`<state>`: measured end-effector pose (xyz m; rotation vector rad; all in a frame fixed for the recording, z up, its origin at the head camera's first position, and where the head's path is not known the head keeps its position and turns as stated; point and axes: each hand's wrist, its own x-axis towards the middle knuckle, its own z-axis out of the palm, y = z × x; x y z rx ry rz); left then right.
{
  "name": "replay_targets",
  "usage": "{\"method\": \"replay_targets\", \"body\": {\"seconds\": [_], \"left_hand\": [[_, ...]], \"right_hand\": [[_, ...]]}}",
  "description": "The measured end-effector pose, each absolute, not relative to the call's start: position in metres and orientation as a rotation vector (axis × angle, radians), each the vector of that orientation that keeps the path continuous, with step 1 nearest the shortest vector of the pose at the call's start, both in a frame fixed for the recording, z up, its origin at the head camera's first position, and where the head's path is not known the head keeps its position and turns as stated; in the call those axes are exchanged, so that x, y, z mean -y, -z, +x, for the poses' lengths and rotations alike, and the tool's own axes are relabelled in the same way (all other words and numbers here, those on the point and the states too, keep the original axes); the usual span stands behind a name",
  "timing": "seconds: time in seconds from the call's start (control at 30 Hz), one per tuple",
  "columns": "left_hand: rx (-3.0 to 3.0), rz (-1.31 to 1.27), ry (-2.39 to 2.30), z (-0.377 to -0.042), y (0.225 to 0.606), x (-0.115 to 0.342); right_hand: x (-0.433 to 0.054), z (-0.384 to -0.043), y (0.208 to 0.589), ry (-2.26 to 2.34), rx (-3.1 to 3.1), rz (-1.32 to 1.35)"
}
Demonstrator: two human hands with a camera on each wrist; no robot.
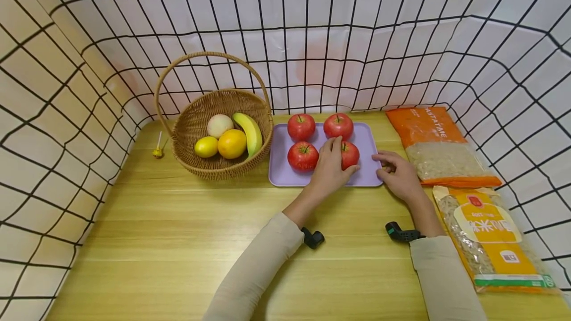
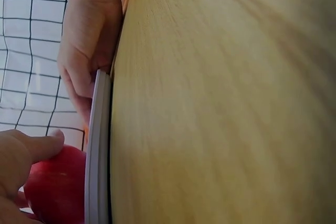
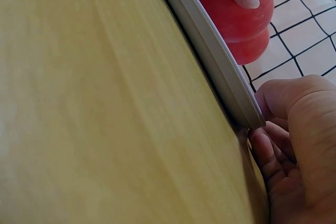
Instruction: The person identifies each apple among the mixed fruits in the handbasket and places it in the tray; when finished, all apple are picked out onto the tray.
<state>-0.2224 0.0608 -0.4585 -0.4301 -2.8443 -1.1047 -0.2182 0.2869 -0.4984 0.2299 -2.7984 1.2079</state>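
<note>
Several red apples, among them the front left one (image 1: 303,156), stand in two rows on a lilac tray (image 1: 368,175). My left hand (image 1: 331,168) is curled around the front right apple (image 1: 352,155), which still sits on the tray. In the left wrist view its thumb lies against that apple (image 2: 60,184). At the tray's right edge, my right hand (image 1: 400,175) pinches the rim. The right wrist view has the thumb at the top of the rim (image 3: 247,106) and curled fingers below it. The left hand hides part of its apple.
Left of the tray stands a wicker basket (image 1: 218,171) with a tall handle, holding a banana (image 1: 250,134), yellow fruits and a pale round fruit (image 1: 220,126). A wrapped lollipop (image 1: 158,152) lies farther left. Two food bags, orange (image 1: 446,147) and yellow (image 1: 495,237), lie right. Gridded cloth surrounds the table.
</note>
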Motion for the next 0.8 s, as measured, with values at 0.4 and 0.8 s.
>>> {"method": "replay_targets", "body": {"seconds": [0.4, 0.8], "left_hand": [[2.711, -0.6, 1.21, -0.216, 0.452, -0.043], [2.468, -0.609, 1.201, -0.204, 0.401, 0.041]], "right_hand": [[-0.291, -0.216, 0.501, -1.208, 2.808, 0.22], [-0.291, -0.216, 0.49, -1.293, 2.751, 0.098]]}}
